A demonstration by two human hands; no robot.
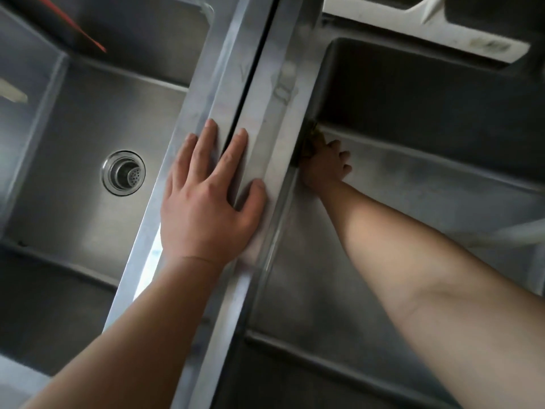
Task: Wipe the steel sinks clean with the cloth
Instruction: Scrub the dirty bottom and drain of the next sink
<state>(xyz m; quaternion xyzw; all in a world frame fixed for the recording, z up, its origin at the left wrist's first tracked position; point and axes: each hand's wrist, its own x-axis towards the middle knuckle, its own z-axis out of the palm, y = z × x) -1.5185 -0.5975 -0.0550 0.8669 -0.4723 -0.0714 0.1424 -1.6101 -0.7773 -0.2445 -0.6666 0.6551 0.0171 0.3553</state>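
Observation:
Two steel sinks lie side by side, split by a raised steel divider (265,93) with a dark seam down it. My left hand (206,199) rests flat on that divider, fingers spread across the seam, holding nothing. My right hand (324,165) reaches deep into the right sink (427,178) and presses a dark greenish cloth (309,140) against the sink's left wall, near the far corner. Most of the cloth is hidden by the hand and the rim. The left sink (73,178) has a round drain strainer (124,172) in its floor.
A white plastic object (427,28) lies across the far edge of the right sink. A dark object with a red edge (73,28) hangs over the far left sink. A pale tube or faucet (507,234) juts in at the right.

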